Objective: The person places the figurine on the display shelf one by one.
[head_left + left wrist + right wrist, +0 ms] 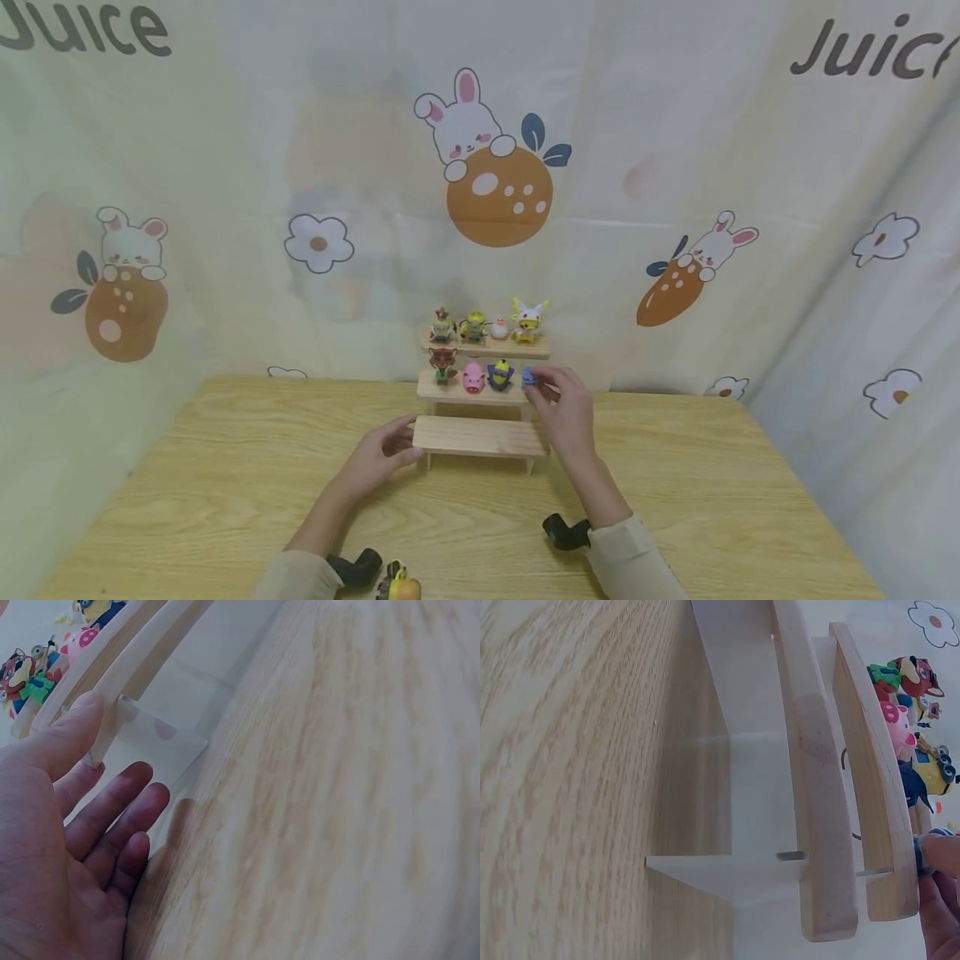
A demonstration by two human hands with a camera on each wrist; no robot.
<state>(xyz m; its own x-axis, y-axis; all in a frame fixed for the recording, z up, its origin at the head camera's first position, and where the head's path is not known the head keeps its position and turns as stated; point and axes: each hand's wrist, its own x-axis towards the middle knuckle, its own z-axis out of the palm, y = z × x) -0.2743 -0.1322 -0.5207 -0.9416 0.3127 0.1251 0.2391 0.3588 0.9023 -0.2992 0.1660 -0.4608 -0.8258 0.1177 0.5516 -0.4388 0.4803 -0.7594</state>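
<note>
A tiered wooden display stand [480, 435] stands against the curtain, with toy figurines on its upper two steps. My right hand [570, 410] pinches a small blue figurine [528, 377] at the right end of the middle step, its fingers covering part of it. Beside it on that step are a yellow-and-blue minion figurine [500, 375], a pink pig [473, 377] and a red fox figurine in green [442, 365]. My left hand [377, 454] holds the left end of the bottom step, thumb at the board's edge in the left wrist view and the other fingers loosely bent.
On the top step stand several figurines, among them a white-and-yellow horned one [528, 320] and a small white chick [498, 329]. An orange-and-yellow toy [401, 583] lies at the table's near edge. The printed curtain [360, 167] hangs close behind the stand.
</note>
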